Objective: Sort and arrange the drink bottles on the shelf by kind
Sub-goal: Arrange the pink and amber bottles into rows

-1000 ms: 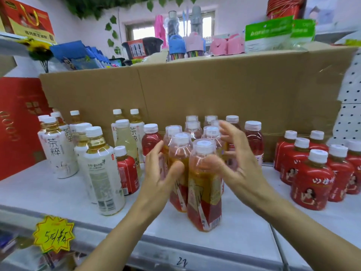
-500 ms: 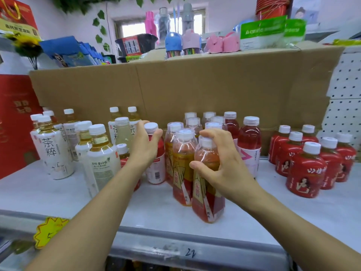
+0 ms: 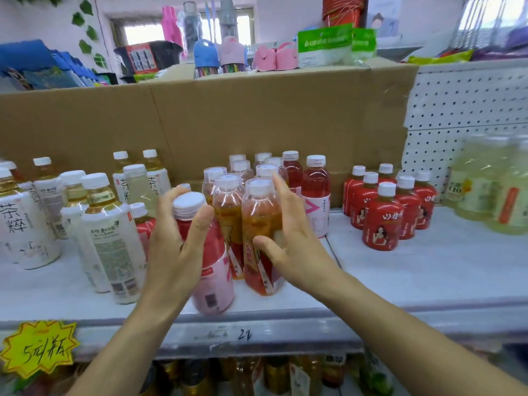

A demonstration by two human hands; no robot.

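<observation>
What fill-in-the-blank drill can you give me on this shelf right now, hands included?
The left grip holds the pink-labelled bottle below its ___ cap. The right grip touches the front orange bottle, which stands ___. The small red bottles stand to that grip's ___. The yellow price tag hangs from the shelf at its far ___.
Missing words: white; upright; right; left.

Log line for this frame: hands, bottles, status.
left hand grips pink-label red bottle below cap | right hand flat against front orange bottle | kinds mixed on shelf
</observation>
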